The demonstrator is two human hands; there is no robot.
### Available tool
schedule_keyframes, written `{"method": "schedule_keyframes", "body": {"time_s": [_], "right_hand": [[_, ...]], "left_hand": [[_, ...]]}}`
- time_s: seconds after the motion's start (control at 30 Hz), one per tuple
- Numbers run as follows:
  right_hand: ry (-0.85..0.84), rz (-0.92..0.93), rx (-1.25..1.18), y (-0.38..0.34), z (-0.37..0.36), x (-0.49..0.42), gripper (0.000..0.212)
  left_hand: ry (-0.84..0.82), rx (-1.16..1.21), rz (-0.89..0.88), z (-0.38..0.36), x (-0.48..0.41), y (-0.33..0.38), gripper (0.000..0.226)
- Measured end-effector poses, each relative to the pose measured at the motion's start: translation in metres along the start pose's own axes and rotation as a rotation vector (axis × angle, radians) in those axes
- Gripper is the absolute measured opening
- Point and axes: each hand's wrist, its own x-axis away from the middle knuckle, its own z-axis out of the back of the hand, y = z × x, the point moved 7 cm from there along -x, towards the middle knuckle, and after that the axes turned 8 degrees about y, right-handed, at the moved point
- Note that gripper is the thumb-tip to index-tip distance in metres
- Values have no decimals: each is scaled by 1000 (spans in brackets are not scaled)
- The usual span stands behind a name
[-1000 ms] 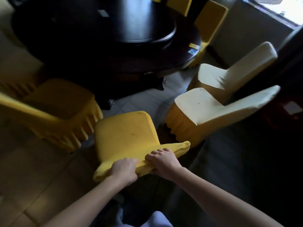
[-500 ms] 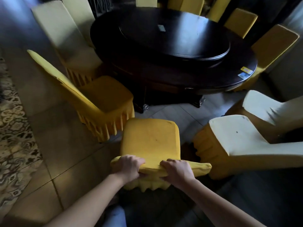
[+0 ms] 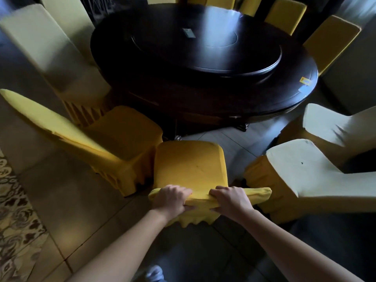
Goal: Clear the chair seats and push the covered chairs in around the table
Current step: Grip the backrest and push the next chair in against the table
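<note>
A yellow-covered chair (image 3: 189, 165) stands right in front of me, its bare seat facing the round dark table (image 3: 203, 84). My left hand (image 3: 173, 198) grips the top of its backrest on the left. My right hand (image 3: 231, 200) grips the same backrest edge on the right. The chair's front edge lies a short way from the table's base. A second yellow chair (image 3: 114, 135) touches it on the left, angled toward the table. Two pale-covered chairs, one (image 3: 301, 171) close and another (image 3: 329, 127) behind it, stand on the right, turned away from the table.
More covered chairs ring the table: pale ones (image 3: 46, 51) at the left, yellow ones (image 3: 329, 39) at the far right. A raised turntable (image 3: 213, 49) fills the tabletop, with small cards (image 3: 305, 81) near its right rim. A patterned rug (image 3: 14, 216) lies on the tiled floor at left.
The chair in my hands has swung round to face the table squarely and moved closer to it. My view has turned left and risen; both hands keep their grip on the backrest.
</note>
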Motion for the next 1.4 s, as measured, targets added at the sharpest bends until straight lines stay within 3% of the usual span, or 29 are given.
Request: {"method": "schedule_keyframes", "body": {"time_s": [0.27, 0.43, 0.97, 1.1, 1.23, 1.4], "right_hand": [[33, -63, 34, 11, -2, -35, 41], [32, -117, 52, 8, 3, -51, 41], [51, -120, 7, 9, 6, -91, 43], [-301, -46, -37, -1, 6, -104, 50], [-633, 107, 9, -32, 7, -139, 69], [-495, 203, -23, -110, 22, -182, 60]], "left_hand": [[-1, 60, -123, -4, -28, -22, 38], [-26, 138, -118, -6, -40, -41, 31], [-142, 149, -133, -9, -61, -79, 40], [-391, 210, -158, -14, -60, -87, 54], [-665, 298, -59, -13, -55, -133, 58], [-896, -115, 62, 7, -15, -249, 72]]}}
